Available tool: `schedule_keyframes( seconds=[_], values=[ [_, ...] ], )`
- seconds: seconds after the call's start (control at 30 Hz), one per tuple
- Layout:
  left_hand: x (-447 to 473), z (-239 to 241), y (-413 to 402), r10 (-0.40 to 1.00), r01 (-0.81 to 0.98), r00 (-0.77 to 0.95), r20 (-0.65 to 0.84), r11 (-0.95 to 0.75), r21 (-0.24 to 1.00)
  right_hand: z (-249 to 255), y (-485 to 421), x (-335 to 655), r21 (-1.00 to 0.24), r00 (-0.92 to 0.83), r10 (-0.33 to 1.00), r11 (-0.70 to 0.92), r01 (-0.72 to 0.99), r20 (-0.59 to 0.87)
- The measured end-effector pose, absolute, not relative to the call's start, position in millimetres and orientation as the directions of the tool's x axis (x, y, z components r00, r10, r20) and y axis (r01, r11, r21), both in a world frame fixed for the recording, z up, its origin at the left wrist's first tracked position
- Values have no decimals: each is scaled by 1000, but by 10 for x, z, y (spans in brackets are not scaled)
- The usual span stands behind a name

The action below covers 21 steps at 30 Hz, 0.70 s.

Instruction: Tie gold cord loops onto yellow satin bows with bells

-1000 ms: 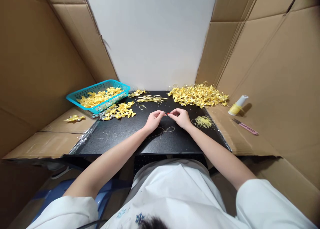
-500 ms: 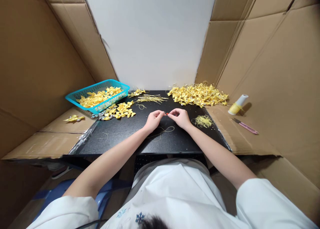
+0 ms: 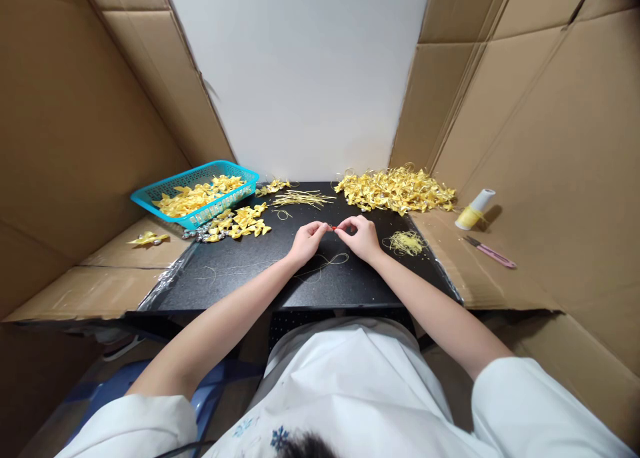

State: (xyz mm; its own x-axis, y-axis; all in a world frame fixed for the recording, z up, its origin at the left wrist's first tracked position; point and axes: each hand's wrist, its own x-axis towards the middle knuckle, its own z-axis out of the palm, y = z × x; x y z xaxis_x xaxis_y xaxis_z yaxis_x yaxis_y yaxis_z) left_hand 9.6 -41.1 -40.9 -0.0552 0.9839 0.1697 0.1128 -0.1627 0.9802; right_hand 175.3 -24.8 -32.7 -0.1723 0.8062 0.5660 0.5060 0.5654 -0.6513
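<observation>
My left hand (image 3: 306,239) and my right hand (image 3: 361,236) meet over the middle of the black table (image 3: 240,278), fingers pinched together. Between the fingertips sits a tiny red piece (image 3: 334,229), too small to name; which hand holds it I cannot tell. A thin yellow thread (image 3: 320,265) loops on the table just below my hands. Both forearms reach in from the front edge.
A teal basket (image 3: 150,196) of yellow ribbon bows stands at the back left, loose bows (image 3: 243,221) beside it. A large bow pile (image 3: 397,190) lies back right, thread tangle (image 3: 407,243), thread spool (image 3: 475,210) and pink snips (image 3: 490,252) right. Cardboard walls enclose both sides.
The hands have stayed almost still; the fingertips have drawn slightly closer around the red piece.
</observation>
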Motion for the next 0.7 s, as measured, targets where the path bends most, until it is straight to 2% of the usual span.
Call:
schedule_keyframes(
  seconds=[0.33,0.7],
  values=[
    [93,-419,-396,987,85,-60,147,-142,986,-331,-249,1749,-611,-190,789,581,537,584],
    [89,-378,-405,995,-62,33,95,-93,994,-332,-253,1744,-585,-218,786,587,560,579]
  ],
)
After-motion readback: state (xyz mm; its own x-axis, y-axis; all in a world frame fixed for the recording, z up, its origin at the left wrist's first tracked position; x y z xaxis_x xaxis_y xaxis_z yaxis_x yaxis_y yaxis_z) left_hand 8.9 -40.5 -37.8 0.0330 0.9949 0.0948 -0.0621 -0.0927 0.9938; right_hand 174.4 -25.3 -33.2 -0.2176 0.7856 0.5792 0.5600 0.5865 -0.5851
